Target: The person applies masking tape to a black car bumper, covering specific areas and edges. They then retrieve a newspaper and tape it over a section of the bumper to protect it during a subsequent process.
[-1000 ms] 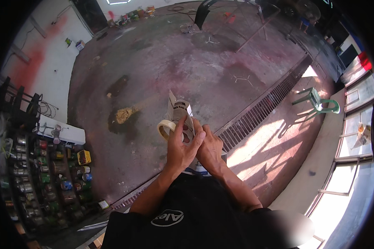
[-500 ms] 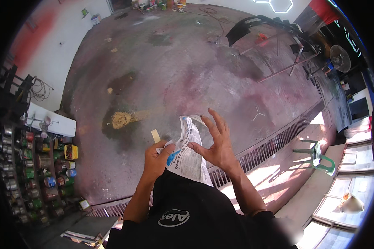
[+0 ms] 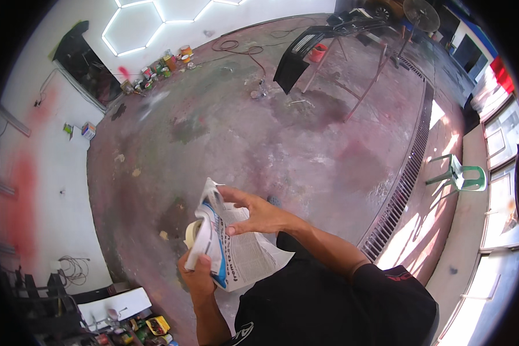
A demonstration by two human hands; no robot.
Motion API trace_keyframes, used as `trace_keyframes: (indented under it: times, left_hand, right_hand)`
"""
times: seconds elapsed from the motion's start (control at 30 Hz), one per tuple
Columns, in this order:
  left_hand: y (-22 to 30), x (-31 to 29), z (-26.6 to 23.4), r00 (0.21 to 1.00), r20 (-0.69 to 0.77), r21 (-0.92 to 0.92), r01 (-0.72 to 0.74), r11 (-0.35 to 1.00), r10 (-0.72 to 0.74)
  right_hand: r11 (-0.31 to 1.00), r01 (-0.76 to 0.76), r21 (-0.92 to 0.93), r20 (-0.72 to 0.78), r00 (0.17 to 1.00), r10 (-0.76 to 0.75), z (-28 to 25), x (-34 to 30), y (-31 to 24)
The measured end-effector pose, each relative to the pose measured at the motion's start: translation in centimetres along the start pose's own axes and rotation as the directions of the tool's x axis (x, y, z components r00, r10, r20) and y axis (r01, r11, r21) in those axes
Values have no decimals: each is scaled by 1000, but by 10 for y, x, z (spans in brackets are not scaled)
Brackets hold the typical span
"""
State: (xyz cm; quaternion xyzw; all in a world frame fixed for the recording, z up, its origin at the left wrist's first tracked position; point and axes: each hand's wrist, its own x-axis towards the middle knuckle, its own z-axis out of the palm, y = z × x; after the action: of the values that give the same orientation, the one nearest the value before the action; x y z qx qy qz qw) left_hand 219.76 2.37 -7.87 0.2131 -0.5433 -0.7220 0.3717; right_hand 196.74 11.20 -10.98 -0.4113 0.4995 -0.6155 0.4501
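Observation:
A folded newspaper sheet (image 3: pixel 245 259) with a blue printed patch is held up in front of my black shirt. My left hand (image 3: pixel 199 278) is closed on its lower left edge, thumb on the near face. Just above that hand, a pale yellow roll of masking tape (image 3: pixel 191 234) sticks out from behind the paper; the fingers around it are hidden. My right hand (image 3: pixel 256 212) grips the paper near its upper edge, thumb on the printed side and fingertips partly behind the fold.
A green plastic chair (image 3: pixel 467 176) stands at the right, beyond a floor drain grate (image 3: pixel 395 207). Black car bumpers (image 3: pixel 297 60) rest on a metal stand at the far side. Paint cans (image 3: pixel 170 62) line the back wall; more containers (image 3: pixel 157 326) are at lower left.
The view has swung toward the back wall. My right hand, spread beside the paper before, now closes on its upper part. More of the tape roll shows by my left hand.

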Motion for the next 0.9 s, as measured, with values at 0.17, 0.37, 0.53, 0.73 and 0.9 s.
trace_keyframes:
  times: [0.17,0.37,0.53,0.73,0.9]
  left_hand:
    - [-53,196,1,974,-224,-66,25,998,-40]
    - [-51,381,-17,991,-95,-44,95,994,-99]
    - [-65,507,-20,960,-230,-237,105,966,-160]
    - [-111,721,-63,995,-65,-130,73,989,-82]
    - [-151,962,-63,995,-98,228,6,974,16]
  right_hand:
    - [999,48,-1,-198,979,-47,-89,173,35]
    - [951,145,-272,-213,955,-207,-208,368,0]
    - [763,522,-381,160,850,-501,-283,497,-45]
    - [674,492,-551,151,853,-499,-377,621,-88]
    - [450,373,-812,179,891,-417,-449,725,-123]
